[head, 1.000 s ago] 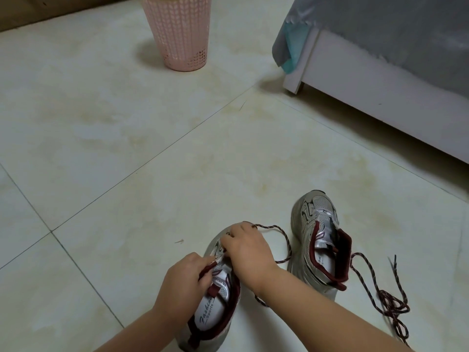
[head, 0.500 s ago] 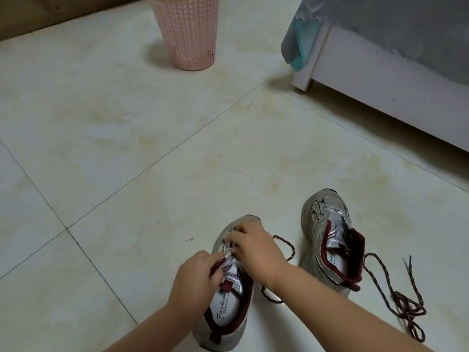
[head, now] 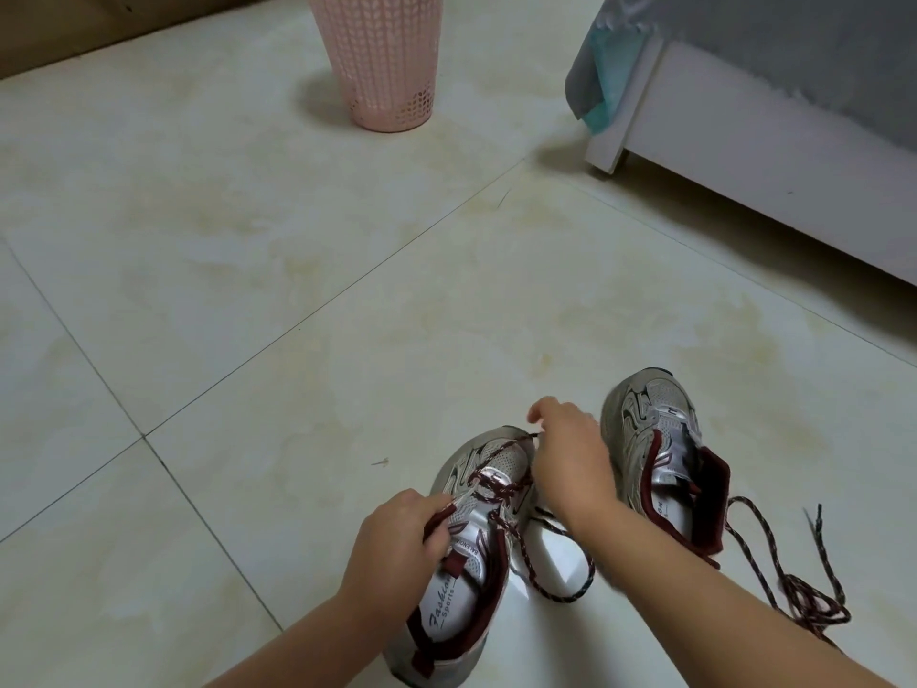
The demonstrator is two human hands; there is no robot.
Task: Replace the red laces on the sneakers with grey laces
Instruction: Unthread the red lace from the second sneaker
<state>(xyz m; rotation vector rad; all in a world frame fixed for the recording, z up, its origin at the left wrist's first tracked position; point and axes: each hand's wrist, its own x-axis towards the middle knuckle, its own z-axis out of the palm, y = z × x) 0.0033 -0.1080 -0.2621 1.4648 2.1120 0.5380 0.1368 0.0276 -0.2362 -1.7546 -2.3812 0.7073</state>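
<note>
Left hand [head: 397, 538] grips near sneaker [head: 471, 563] tongue; right hand [head: 570, 464] pinches red lace [head: 496, 481], drawing it out. Risk: lace snags in eyelet, sneaker tips.

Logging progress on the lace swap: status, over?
Left hand grips near grey sneaker's tongue. Right hand pinches its red lace, partly threaded. Far sneaker unlaced. No obstruction.

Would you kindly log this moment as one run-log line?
step: unlacing near sneaker | left hand: grips its collar | right hand: pinches red lace | far sneaker: unlaced | grey laces: unseen
</note>
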